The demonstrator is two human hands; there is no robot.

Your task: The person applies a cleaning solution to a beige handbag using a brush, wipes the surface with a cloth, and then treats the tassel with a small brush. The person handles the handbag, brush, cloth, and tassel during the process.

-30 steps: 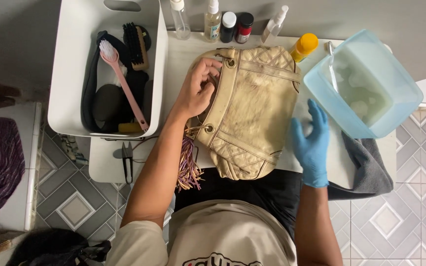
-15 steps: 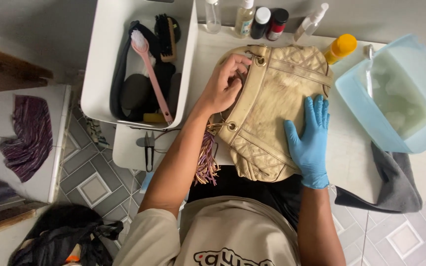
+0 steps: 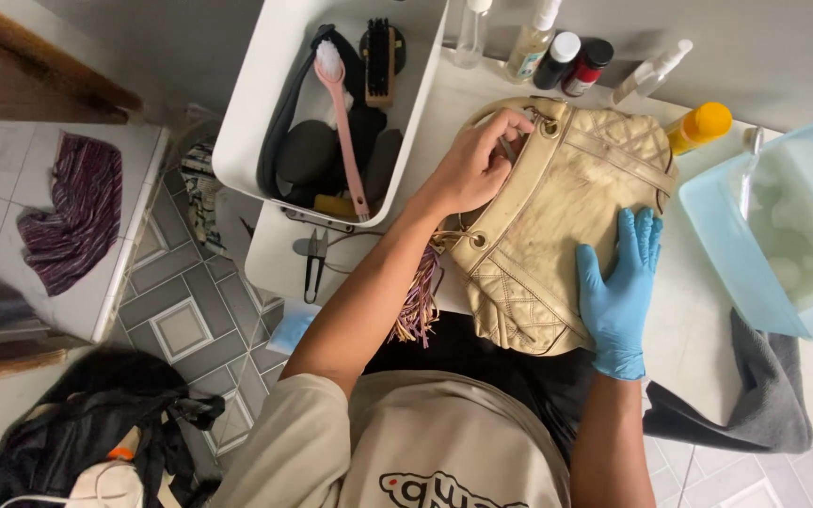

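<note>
Two hands are working on one cream quilted handbag [image 3: 557, 226] that is lying flat on the white tabletop [image 3: 698, 329], just beside the white bin [image 3: 247, 122] of brushes. Its long axis is running diagonally, from the opening at the upper right, near the bottles [image 3: 557, 56], down to the rounded base at the lower left by the tabletop's near edge. The leather is looking pale and yellowed, with diamond stitching, smooth bands with metal studs, and a pink-and-tan tassel [image 3: 421, 306] hanging off its left side. The bare left hand [image 3: 477, 165] is curling its fingers closed around the bag's upper rim, pinching it. The right hand [image 3: 623, 282], in a blue glove, is lying open with fingers spread, pressing flat on the bag's middle. A pale blue tub [image 3: 708, 230] is sitting to the right.
</note>
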